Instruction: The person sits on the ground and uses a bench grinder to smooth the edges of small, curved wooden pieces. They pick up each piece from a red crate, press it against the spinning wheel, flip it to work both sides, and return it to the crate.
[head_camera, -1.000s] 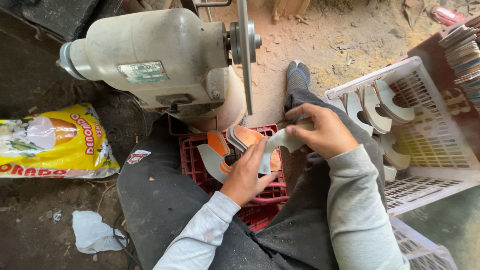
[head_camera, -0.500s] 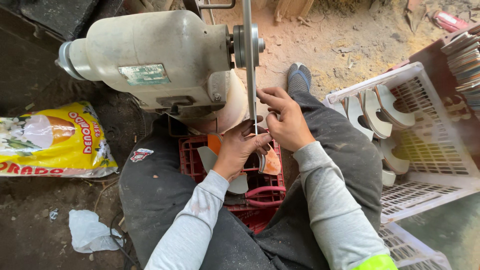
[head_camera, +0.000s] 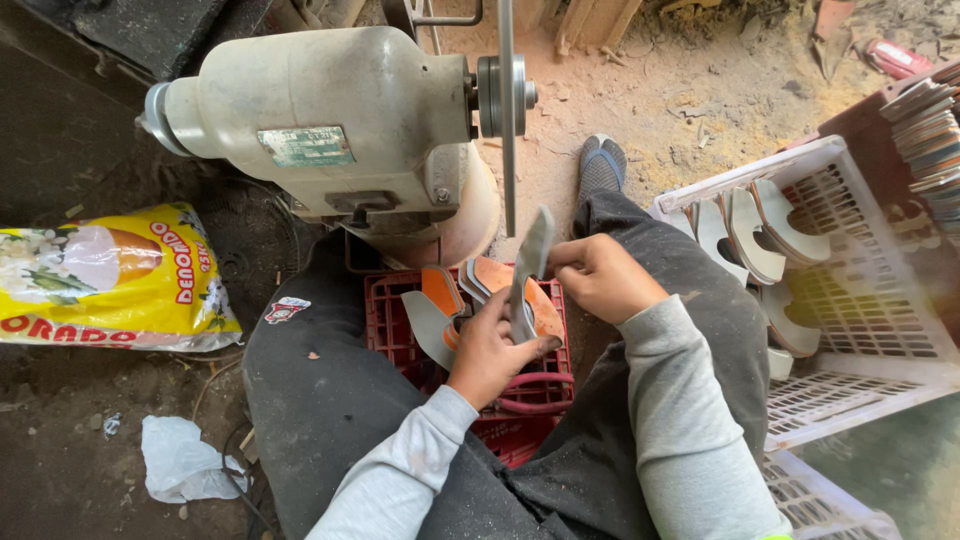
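Below the grinder wheel, both hands grip a grey sole piece.

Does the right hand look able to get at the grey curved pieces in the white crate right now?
Probably yes: the white crate sits open-topped beside the right hand, but that hand already grips a grey piece.

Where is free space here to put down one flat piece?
Bare mesh lies in the near half of the white crate, below its curved pieces. The sandy floor right of the grinder is bare. The red crate is crowded under both hands.
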